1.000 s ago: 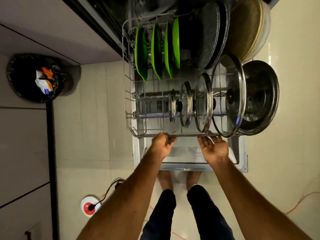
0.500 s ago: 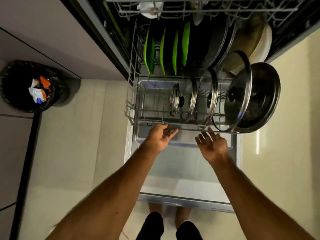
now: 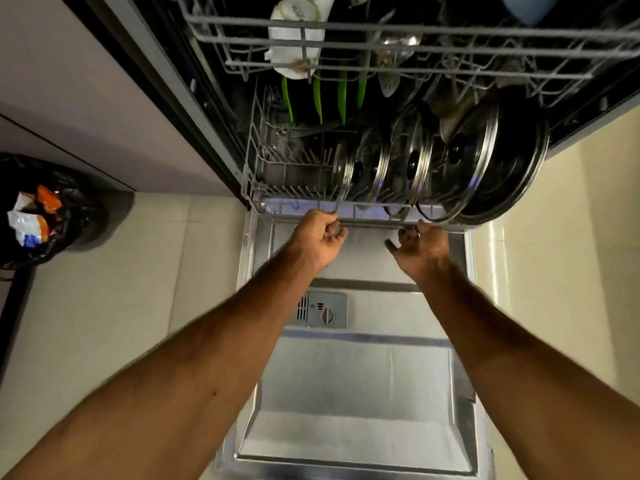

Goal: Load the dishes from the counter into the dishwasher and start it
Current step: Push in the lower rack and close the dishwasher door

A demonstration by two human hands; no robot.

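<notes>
Both hands at the lower rack (image 3: 263, 174) front rail, twelve o'clock: left hand (image 3: 320, 239) grip curled loosely against it, right hand (image 3: 424, 245) grip spread, fingertips touching. Rack, lids (image 3: 415, 161) aboard, sits nearly home. Next, I'd judge: lift the door (image 3: 363, 393), press start.

No legible text or labels anywhere.

Both hands (image 3: 317, 239) (image 3: 420, 245) outstretched, fingers curled
</notes>
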